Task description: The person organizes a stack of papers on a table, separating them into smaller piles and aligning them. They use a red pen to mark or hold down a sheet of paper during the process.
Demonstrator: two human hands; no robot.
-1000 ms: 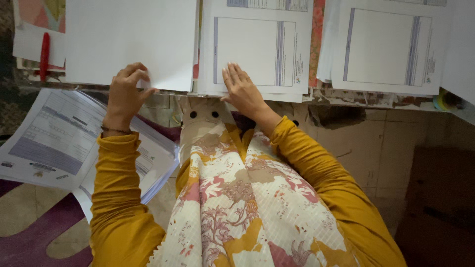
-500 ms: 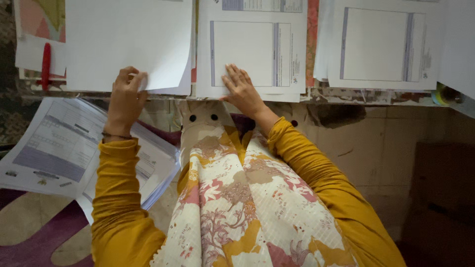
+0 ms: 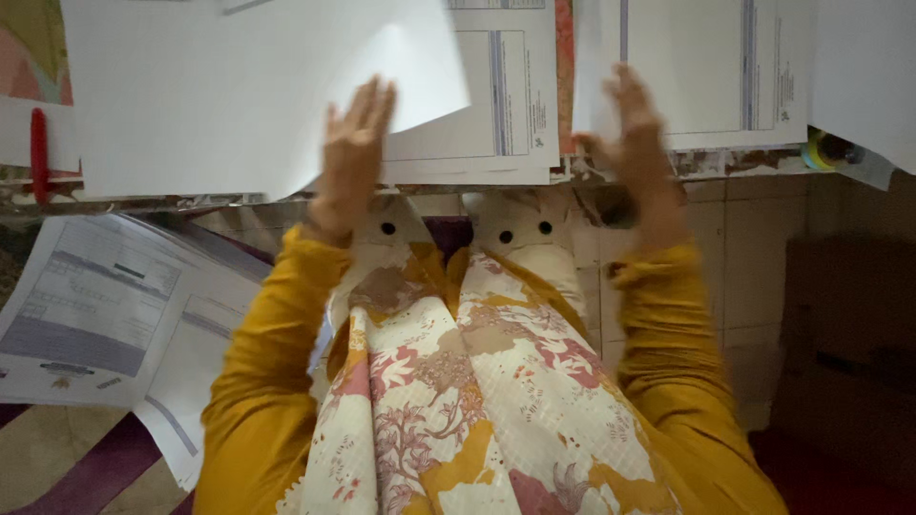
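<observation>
With both the left hand point(image 3: 355, 143) and right hand point(image 3: 634, 129) spread flat and gripping nothing, the lifted blank sheet point(image 3: 239, 95) may slide off the table point(image 3: 143, 202) edge

Both hands blurred: left hand point(image 3: 351, 153) and right hand point(image 3: 634, 129) show smeared fingers, so contact with the sheets cannot be told. Blank white sheet point(image 3: 248, 91) is cut off at 12 o'clock and hides part of the printed form point(image 3: 506, 95) beneath. Red pen point(image 3: 39, 153) at 9 o'clock and the roll of tape point(image 3: 825, 151) at 3 o'clock lie partly hidden under paper.
</observation>
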